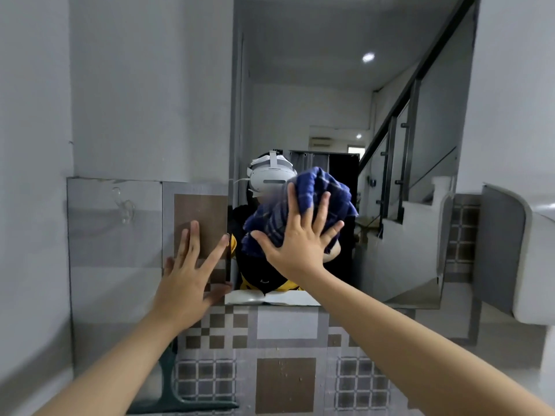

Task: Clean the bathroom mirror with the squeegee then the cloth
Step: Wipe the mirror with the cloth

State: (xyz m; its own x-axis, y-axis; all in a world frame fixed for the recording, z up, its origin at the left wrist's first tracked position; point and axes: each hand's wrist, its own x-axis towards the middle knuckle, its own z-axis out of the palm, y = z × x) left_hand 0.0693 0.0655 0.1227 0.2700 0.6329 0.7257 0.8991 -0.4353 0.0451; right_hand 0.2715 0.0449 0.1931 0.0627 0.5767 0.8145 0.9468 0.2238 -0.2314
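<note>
The tall wall mirror (345,94) fills the upper middle of the head view. My right hand (300,238) lies flat with spread fingers on a blue checked cloth (315,193), pressing it against the lower part of the glass. My left hand (192,274) rests flat and empty, fingers apart, on the tiled wall at the mirror's lower left corner. A dark green squeegee (180,397) lies low down at the bottom left, partly hidden by my left forearm.
Checked brown and grey tiles (285,331) cover the wall below the mirror. A clear suction hook (124,205) sticks to the tiles at the left. A white fixture (534,265) juts out at the right edge. The mirror reflects a person, a staircase and ceiling lights.
</note>
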